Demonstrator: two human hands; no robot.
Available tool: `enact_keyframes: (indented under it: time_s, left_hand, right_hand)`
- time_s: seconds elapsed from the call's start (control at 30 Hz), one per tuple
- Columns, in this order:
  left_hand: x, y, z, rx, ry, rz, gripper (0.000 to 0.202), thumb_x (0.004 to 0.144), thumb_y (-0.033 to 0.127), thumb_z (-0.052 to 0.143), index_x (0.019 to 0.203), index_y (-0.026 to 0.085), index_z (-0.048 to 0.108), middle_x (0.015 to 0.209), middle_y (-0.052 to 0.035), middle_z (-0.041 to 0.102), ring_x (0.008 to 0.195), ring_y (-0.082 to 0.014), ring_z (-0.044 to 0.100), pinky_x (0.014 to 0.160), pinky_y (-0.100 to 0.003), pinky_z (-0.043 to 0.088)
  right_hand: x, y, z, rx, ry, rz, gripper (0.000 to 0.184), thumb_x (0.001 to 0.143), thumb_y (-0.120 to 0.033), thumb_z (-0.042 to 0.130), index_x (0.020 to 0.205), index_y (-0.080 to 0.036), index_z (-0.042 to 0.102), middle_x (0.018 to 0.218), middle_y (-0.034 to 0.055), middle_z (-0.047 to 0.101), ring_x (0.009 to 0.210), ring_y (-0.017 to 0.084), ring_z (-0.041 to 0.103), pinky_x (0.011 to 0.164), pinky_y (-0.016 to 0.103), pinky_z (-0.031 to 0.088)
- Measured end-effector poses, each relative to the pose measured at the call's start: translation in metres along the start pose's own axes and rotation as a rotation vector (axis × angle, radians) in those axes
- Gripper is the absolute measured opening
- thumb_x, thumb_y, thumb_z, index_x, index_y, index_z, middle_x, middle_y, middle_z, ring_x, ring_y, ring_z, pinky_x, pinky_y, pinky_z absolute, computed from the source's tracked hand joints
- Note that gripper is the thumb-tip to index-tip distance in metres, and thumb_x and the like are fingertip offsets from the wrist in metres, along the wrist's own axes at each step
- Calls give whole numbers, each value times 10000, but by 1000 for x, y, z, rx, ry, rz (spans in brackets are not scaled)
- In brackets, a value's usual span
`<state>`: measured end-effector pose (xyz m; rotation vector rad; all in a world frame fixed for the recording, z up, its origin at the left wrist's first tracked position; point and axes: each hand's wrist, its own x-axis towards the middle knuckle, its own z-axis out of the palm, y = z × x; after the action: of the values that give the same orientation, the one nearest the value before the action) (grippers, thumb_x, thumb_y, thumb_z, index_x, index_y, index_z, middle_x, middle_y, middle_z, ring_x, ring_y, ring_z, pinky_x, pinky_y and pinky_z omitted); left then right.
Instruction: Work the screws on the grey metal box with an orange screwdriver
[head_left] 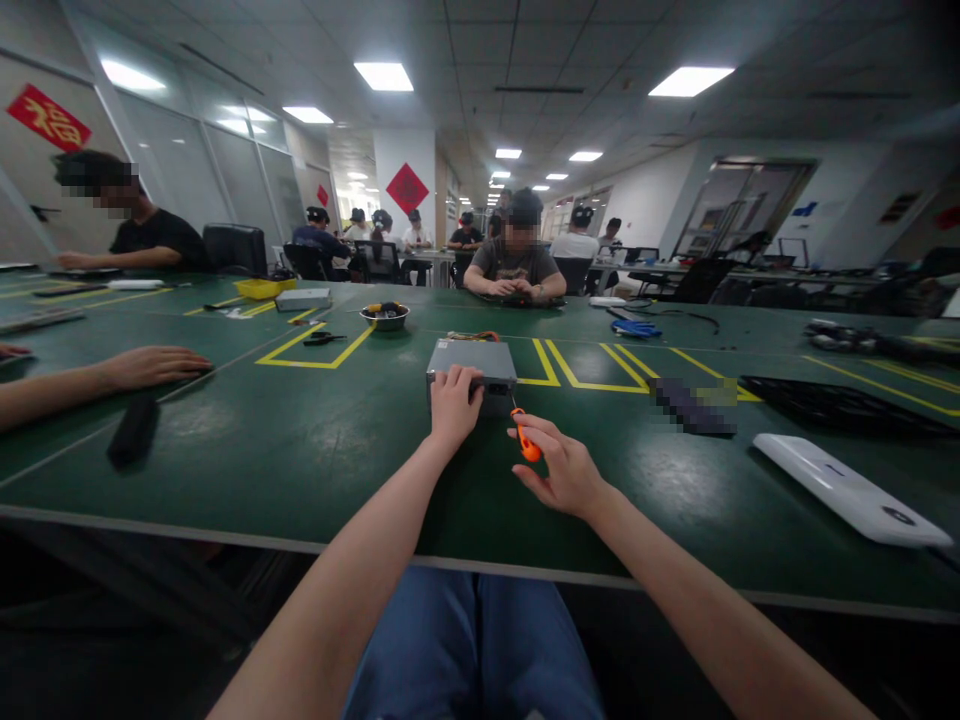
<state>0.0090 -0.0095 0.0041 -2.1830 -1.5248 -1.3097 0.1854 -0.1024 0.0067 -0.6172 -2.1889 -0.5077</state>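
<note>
OK, live at the green tabletop [300, 470], yellow tape outlines all over it. Main action dead center: grey metal box [471, 362], prob. a PSU, lying flat just in front of the person, near the tabletop's front edge. L hand [455, 405] is on it, palm down, grip wide, fingers draped over the top front edge. R hand [562, 470] is right beside the box, grip narrow, pinching a small driver [525, 437] w/ orange handle. Thin metal shaft points up twd the box's right front corner; tip is v. close, can't tell if it's touching.

Further up the tabletop: steel bowl [385, 316] w/ small bits inside, black-handled scissors [324, 338] in a yellow outline, yellow tray [262, 288], flat silver box [303, 298]. On the R side: blue tool [636, 327], pixelated blur [694, 405], too obscured to ID, black mesh panel [840, 405], long white pad [851, 490].

Far L: co-worker's hand [154, 367] flat on the tabletop, black pouch [133, 432] close by. Straight across, a 2nd co-worker [514, 255] sits w/ both hands together at the far edge. Person's jeans [472, 640] show below the front edge.
</note>
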Motion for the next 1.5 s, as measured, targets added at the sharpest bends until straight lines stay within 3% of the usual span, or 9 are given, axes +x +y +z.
enact_keyframes:
  time_s: [0.2, 0.33, 0.53, 0.7, 0.8, 0.97, 1.07, 1.3, 1.5]
  left_hand:
    - [0, 0, 0, 4, 13, 7, 189, 811, 212, 514, 994, 242, 544, 1050, -27, 567, 936, -224, 467, 822, -357, 383]
    - [0, 0, 0, 8, 10, 12, 191, 816, 221, 509, 1002, 242, 541, 1060, -27, 564, 936, -224, 467, 821, -359, 384]
    - [0, 0, 0, 2, 11, 2, 186, 817, 222, 509, 1000, 242, 542, 1056, -30, 564, 952, -228, 468, 827, -363, 381]
    - [0, 1, -1, 10, -2, 0, 190, 820, 222, 504, 1005, 240, 543, 1065, -35, 561, 952, -226, 469, 828, -366, 382]
    - [0, 1, -1, 11, 0, -4, 193, 820, 218, 503, 1008, 240, 543, 1061, -34, 561, 951, -225, 471, 826, -363, 382]
    - [0, 2, -1, 9, -2, 3, 193, 820, 222, 503, 1008, 241, 543, 1049, -33, 564, 950, -224, 471, 830, -361, 380]
    - [0, 1, -1, 4, 5, 9, 189, 821, 223, 502, 1004, 238, 543, 1052, -31, 565, 946, -223, 470, 833, -361, 378]
    - [0, 0, -1, 7, -14, -8, 197, 823, 218, 493, 1012, 242, 543, 1059, -42, 560, 959, -228, 472, 826, -369, 379]
    - [0, 0, -2, 5, 1, 8, 190, 820, 226, 500, 1005, 243, 542, 1058, -34, 561, 947, -226, 467, 829, -365, 380]
  right_hand:
    - [1, -1, -4, -157, 10, -2, 255, 882, -192, 421, 1135, -197, 455, 1153, 150, 532, 969, 219, 602, 741, 328, 534]
    - [-1, 1, 0, -86, 53, -17, 267, 872, -238, 499, 1121, -188, 416, 1101, 142, 564, 889, 187, 631, 710, 300, 543]
    - [1, -2, -1, 41, -29, 7, 390, 893, -238, 408, 1253, -147, 292, 1216, 190, 477, 1129, 240, 512, 820, 386, 522]
    - [0, 0, 0, -105, -4, -3, 255, 884, -229, 456, 1137, -195, 438, 1166, 154, 534, 986, 215, 599, 742, 320, 534]
    - [-1, 1, 3, -55, 36, -16, 262, 871, -277, 511, 1097, -196, 404, 1138, 151, 557, 927, 196, 624, 717, 309, 541]
    - [1, -1, 2, 47, 3, 3, 351, 894, -269, 444, 1200, -162, 309, 1173, 179, 520, 1070, 221, 560, 793, 364, 535]
    - [2, -1, 0, -31, -21, -13, 315, 899, -215, 406, 1206, -155, 364, 1180, 182, 509, 1077, 227, 552, 793, 352, 530]
    - [-2, 2, 5, -55, 65, -7, 318, 844, -326, 555, 1084, -184, 402, 1093, 151, 578, 963, 213, 607, 723, 326, 541]
    - [0, -1, 0, -63, -46, -10, 331, 874, -252, 453, 1191, -170, 407, 1181, 161, 517, 1049, 224, 562, 789, 337, 523]
